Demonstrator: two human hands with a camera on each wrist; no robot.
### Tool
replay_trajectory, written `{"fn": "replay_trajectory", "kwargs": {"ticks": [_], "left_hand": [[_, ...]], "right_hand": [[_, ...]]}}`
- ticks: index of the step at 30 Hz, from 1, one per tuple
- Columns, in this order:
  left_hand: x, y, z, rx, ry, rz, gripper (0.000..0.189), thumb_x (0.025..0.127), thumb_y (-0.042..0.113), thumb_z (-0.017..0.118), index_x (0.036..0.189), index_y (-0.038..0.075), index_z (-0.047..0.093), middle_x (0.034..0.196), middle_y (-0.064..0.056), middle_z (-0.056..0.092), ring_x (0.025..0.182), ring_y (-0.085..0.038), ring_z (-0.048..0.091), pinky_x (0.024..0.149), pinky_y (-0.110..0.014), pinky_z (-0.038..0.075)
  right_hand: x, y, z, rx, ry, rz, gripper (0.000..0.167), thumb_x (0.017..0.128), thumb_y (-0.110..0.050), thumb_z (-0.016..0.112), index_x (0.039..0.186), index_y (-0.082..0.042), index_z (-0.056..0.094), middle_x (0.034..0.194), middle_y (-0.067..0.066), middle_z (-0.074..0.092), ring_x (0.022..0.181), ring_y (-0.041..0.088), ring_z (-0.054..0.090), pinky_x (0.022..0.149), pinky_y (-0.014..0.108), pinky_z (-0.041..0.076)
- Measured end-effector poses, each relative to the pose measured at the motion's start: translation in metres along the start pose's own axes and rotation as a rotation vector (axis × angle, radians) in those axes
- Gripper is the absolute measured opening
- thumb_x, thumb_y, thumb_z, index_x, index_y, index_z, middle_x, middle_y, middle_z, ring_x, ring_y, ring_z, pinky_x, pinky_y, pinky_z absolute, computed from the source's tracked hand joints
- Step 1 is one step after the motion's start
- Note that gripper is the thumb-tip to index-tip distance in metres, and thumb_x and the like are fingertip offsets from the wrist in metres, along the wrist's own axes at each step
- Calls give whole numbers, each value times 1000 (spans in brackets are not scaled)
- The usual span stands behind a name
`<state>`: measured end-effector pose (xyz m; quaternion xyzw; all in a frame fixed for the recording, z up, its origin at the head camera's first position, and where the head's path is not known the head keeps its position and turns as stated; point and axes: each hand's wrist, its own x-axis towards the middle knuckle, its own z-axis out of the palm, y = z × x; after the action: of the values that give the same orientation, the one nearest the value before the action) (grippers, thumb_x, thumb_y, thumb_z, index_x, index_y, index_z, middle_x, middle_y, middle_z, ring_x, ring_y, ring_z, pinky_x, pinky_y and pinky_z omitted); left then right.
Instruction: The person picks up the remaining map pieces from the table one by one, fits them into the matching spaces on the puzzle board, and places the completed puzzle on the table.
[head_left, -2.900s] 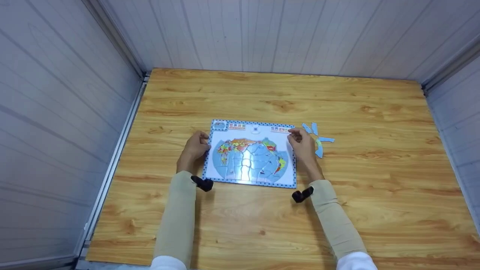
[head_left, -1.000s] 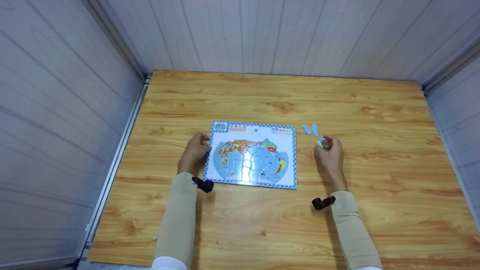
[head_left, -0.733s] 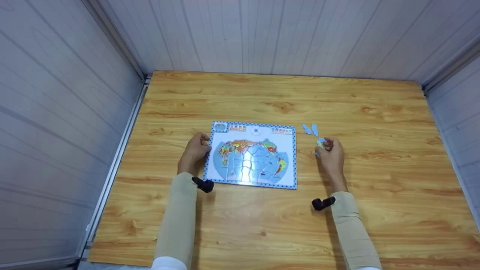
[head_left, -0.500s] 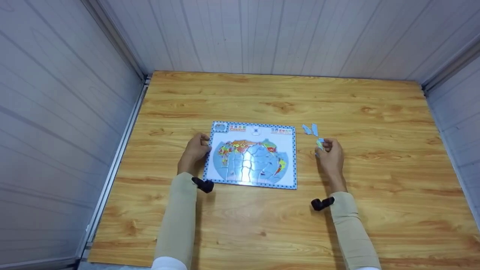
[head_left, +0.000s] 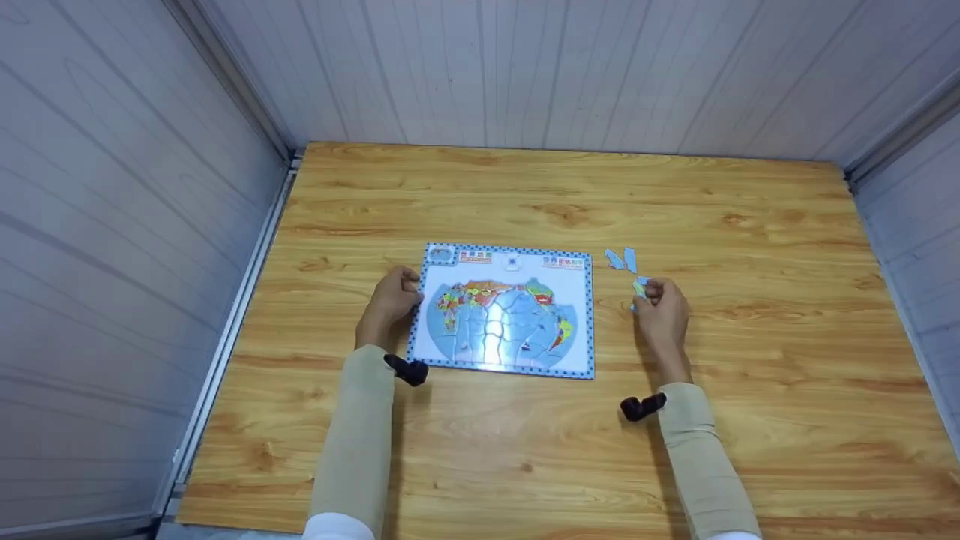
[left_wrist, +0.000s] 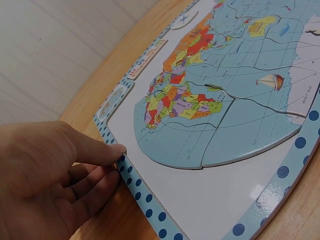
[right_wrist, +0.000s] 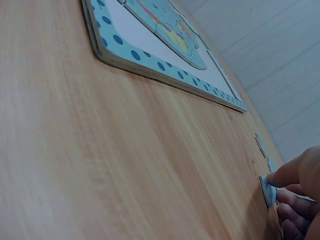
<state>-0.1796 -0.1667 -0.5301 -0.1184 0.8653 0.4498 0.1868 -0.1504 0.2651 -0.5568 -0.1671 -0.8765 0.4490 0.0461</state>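
A world-map jigsaw puzzle board [head_left: 506, 248], bordered in blue dots, lies on the table with map pieces fitted in its middle. My left hand [head_left: 391, 300] grips its left edge; in the left wrist view the thumb [left_wrist: 116, 151] is on the dotted border and the fingers curl against the side. To the right of the board, my right hand [head_left: 664, 315] pinches a blue and green puzzle piece [head_left: 639, 288] near the tabletop. The right wrist view shows this puzzle piece [right_wrist: 267, 191] between thumb and fingers, partly hidden.
Two loose blue pieces, one at left [head_left: 613, 259] and one at right [head_left: 630, 259], lie just beyond my right hand. The wood-grain table [head_left: 562, 465] meets pale panel walls [head_left: 517, 75] at the back and both sides.
My right hand has moved from the board's upper right edge rightward to the loose pieces and taken hold of one. During the last second it barely shifts. My left hand stays at the board's edge.
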Motion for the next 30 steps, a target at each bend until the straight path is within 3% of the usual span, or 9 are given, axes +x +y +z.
{"fn": "replay_trajectory", "kwargs": {"ticks": [8, 19, 30], "left_hand": [[-1, 1, 0, -24, -4, -21, 33, 93, 6, 54, 125, 8, 48, 103, -6, 49, 91, -19, 50, 77, -29, 41], [-4, 1, 0, -53, -17, -36, 30, 95, 7, 53, 124, 9, 46, 103, -6, 48, 93, -20, 49, 79, -30, 42], [-1, 0, 1, -23, -2, -16, 32, 93, 6, 55, 125, 7, 48, 104, -8, 49, 94, -21, 49, 82, -31, 41]], "right_hand": [[-1, -2, 2, -12, 5, 14, 32, 91, -5, 54, 123, 1, 54, 111, 16, 59, 99, 26, 55, 84, 35, 45], [0, -7, 1, -102, 2, 4, 32, 90, -5, 55, 122, 1, 55, 112, 16, 61, 104, 30, 57, 91, 41, 45], [0, -5, -2, 17, -20, 18, 34, 89, -2, 59, 123, 2, 53, 113, 17, 60, 103, 27, 57, 86, 32, 44]]}}
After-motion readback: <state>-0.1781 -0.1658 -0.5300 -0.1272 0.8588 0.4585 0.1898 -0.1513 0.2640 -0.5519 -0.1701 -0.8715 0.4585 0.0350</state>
